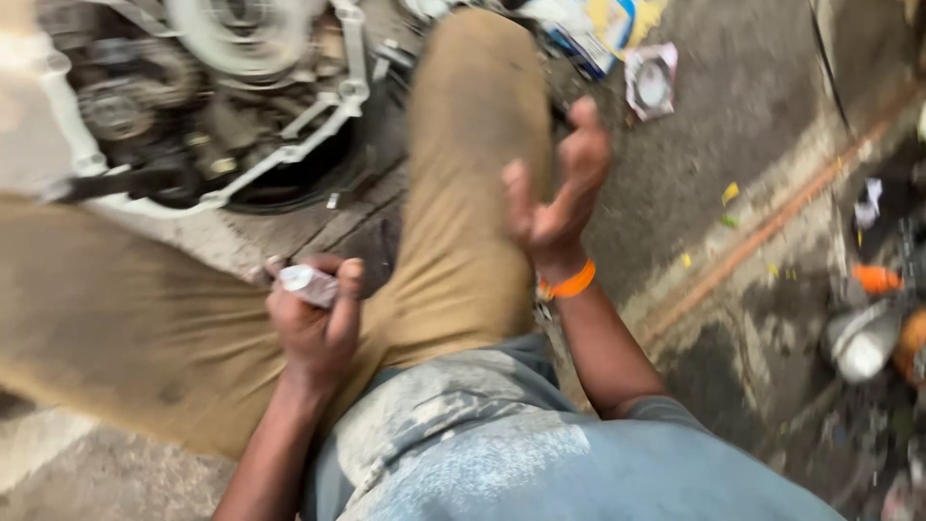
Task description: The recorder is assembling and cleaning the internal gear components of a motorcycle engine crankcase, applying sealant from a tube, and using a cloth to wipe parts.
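My left hand (313,323) is closed around a small whitish tube-like thing (309,285), held over my tan trouser leg (463,193). My right hand (555,188) is raised beside that knee with its fingers spread and nothing in it; an orange band (567,284) circles its wrist. The picture is blurred by motion. An opened engine with a pale metal casing (207,106) lies on the ground at the upper left, beyond my knees.
Grey concrete ground (733,125) carries a small torn packet (651,82) and a blue and yellow box (598,29) at the top. At the right edge lie cluttered parts, an orange piece (876,280) and a pale round container (861,352).
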